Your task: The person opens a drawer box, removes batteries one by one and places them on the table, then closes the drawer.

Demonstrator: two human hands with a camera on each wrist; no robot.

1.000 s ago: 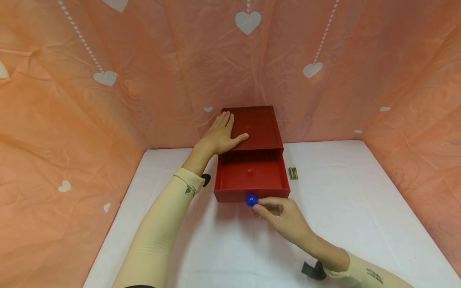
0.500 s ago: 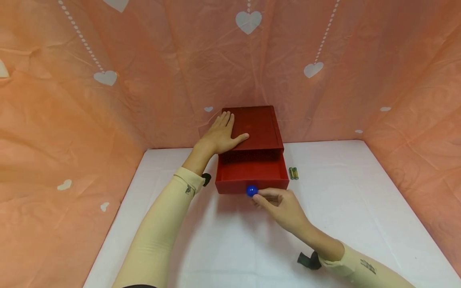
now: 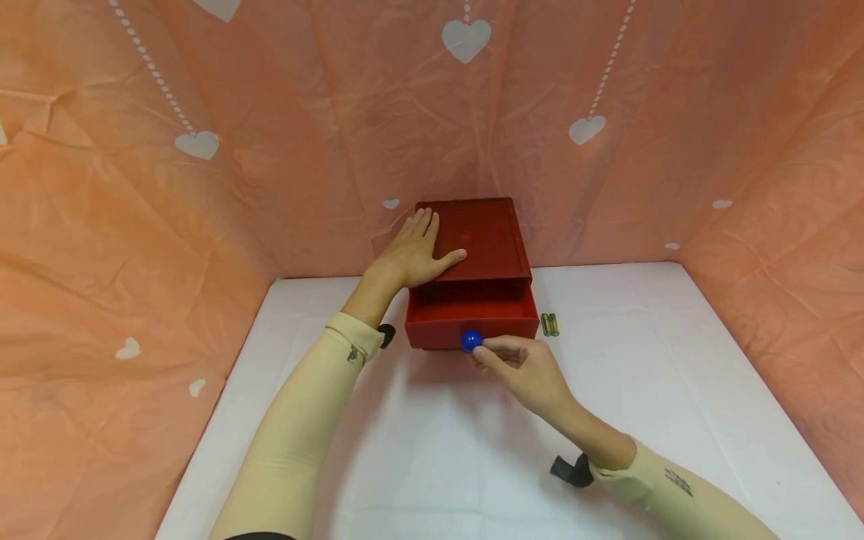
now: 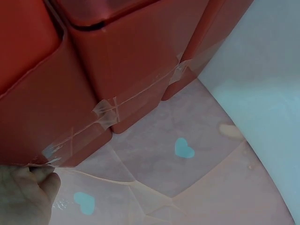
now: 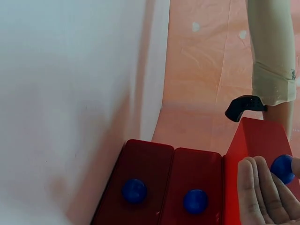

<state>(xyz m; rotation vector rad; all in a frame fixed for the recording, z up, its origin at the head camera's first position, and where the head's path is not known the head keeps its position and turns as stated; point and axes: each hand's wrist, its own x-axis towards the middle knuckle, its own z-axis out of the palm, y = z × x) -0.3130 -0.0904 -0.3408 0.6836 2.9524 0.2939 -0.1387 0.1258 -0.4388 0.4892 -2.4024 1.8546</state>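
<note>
A red drawer cabinet point(image 3: 482, 236) stands at the back of the table, its top drawer point(image 3: 432, 334) partly pulled out. The part of the drawer's inside that shows holds nothing. My right hand point(image 3: 529, 375) pinches the round blue knob point(image 3: 471, 341) on the drawer front between thumb and fingers. My left hand point(image 3: 413, 255) lies on the left of the cabinet's top, fingers straight and thumb spread. In the right wrist view two lower drawers are pushed in, with a blue knob point(image 5: 134, 191) and another blue knob point(image 5: 195, 201).
Two batteries point(image 3: 550, 325) lie side by side on the white table point(image 3: 641, 390), right of the drawer. An orange cloth with white hearts point(image 3: 337, 135) hangs behind and at both sides. Clear tape point(image 4: 110, 112) runs across the cabinet's side.
The top drawer has slid further into the cabinet, pushed away from me by my right hand on its knob. My left hand has stayed in place on the cabinet.
</note>
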